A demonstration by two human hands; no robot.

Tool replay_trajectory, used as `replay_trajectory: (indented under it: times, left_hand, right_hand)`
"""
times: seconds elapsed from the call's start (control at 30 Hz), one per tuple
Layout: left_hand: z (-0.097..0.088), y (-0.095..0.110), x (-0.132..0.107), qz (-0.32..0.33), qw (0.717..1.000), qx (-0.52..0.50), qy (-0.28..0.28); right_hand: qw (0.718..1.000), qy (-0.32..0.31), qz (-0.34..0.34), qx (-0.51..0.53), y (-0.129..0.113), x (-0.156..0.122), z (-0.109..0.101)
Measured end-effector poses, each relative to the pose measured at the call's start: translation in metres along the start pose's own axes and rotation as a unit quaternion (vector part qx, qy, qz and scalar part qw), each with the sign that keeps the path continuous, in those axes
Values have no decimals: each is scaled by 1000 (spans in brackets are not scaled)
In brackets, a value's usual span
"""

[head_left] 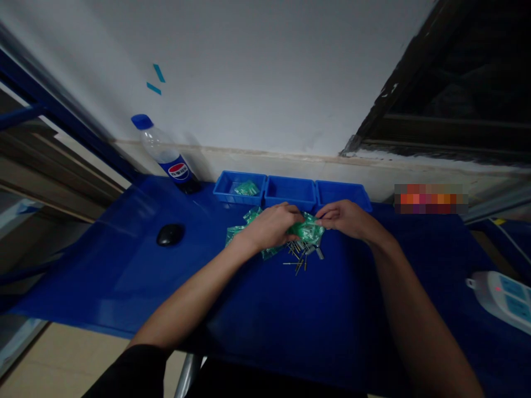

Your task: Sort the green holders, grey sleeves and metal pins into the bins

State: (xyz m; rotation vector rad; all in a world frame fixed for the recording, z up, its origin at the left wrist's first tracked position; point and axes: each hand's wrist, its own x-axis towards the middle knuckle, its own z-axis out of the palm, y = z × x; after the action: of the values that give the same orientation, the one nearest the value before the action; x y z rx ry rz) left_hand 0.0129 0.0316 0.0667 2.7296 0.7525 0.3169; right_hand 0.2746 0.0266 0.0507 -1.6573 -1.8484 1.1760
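Observation:
A green-tinted clear plastic bag (310, 230) with small metal parts inside is held between my hands. My left hand (279, 222) is closed around the bag's left side. The fingers of my right hand (342, 219) pinch its right edge near the top. Just below the bag lies a loose pile of small metal pins (299, 255), some silver and some brass-coloured. More green plastic bags (234, 234) lie on the blue table (265, 309), partly hidden under my left hand and wrist.
Three blue bins (290, 190) stand in a row against the wall; the left one contains a green bag (247, 188). A cola bottle (168, 155) and a black computer mouse (170, 235) are at left. A white power strip (504, 298) lies at the right edge.

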Motion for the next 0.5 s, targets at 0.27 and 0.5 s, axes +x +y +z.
replay_trajectory:
  times: [0.27, 0.5]
  left_hand:
    - [1, 1, -2, -42, 998, 42, -16]
    - [3, 3, -2, -57, 995, 71, -38]
  right_hand:
    - [997, 12, 4, 80, -7, -3, -4]
    - [998, 63, -13, -8, -16, -12, -12]
